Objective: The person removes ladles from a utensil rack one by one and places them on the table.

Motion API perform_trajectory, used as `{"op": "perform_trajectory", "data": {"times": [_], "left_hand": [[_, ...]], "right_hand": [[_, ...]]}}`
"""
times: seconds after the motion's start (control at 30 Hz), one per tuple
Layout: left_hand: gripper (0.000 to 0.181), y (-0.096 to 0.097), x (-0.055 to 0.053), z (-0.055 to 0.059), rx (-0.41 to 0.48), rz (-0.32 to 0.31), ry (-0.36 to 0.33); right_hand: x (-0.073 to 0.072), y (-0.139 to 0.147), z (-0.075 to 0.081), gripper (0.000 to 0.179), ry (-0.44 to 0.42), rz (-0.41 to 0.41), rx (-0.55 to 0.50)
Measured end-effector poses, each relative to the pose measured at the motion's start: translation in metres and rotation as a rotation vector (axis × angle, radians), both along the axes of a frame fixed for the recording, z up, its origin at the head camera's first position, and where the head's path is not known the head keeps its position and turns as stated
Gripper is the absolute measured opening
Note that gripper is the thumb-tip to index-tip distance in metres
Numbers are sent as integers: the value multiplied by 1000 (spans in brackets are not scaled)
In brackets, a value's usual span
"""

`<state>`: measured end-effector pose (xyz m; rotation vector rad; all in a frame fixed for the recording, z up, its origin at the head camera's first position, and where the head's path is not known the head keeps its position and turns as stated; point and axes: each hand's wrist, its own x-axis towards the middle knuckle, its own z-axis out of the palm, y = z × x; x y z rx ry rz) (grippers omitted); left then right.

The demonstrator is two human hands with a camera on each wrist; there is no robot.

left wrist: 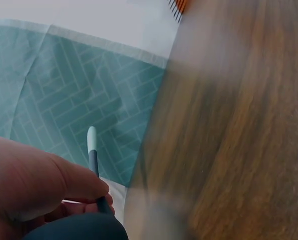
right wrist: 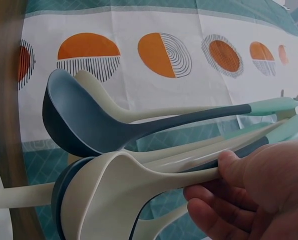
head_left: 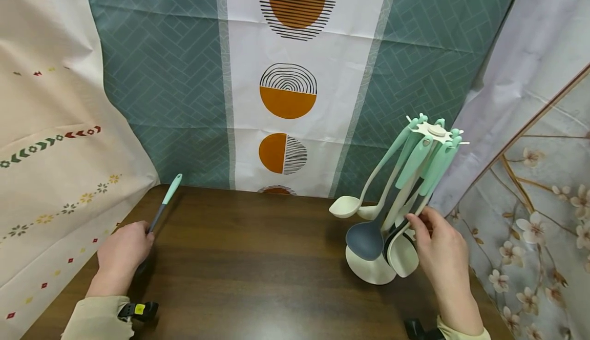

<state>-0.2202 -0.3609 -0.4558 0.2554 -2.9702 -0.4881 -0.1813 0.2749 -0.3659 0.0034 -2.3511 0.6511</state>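
Observation:
My left hand (head_left: 124,250) grips a dark blue kitchen utensil (head_left: 158,218) with a mint handle by its dark shaft, at the table's left side. Its rounded dark head (left wrist: 78,228) shows only partly in the left wrist view, so its exact kind is unclear. At the right, my right hand (head_left: 440,250) pinches the shaft of a cream ladle (right wrist: 111,190) between thumb and fingers. That ladle hangs on a cream utensil stand (head_left: 369,269), in front of a dark utensil mostly hidden behind it. A dark blue ladle (head_left: 364,240) hangs beside it.
Several more mint-handled utensils hang from the stand, including a cream ladle (head_left: 344,206) on its left side. The brown wooden table (head_left: 258,258) meets a patterned cloth (head_left: 288,104) at the back. Other cloths (head_left: 50,176) hang along both sides.

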Motion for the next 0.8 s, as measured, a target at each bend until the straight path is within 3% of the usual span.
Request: {"op": "perform_trajectory", "data": {"times": [0.5,0.8], "left_hand": [[20,-21,13,4,14,52,-141],[22,-34,13,0,7,84,-181]], "right_hand": [[0,0,-1,13,8,1,-1],[-1,0,-1,13,25,4,-5]]}}
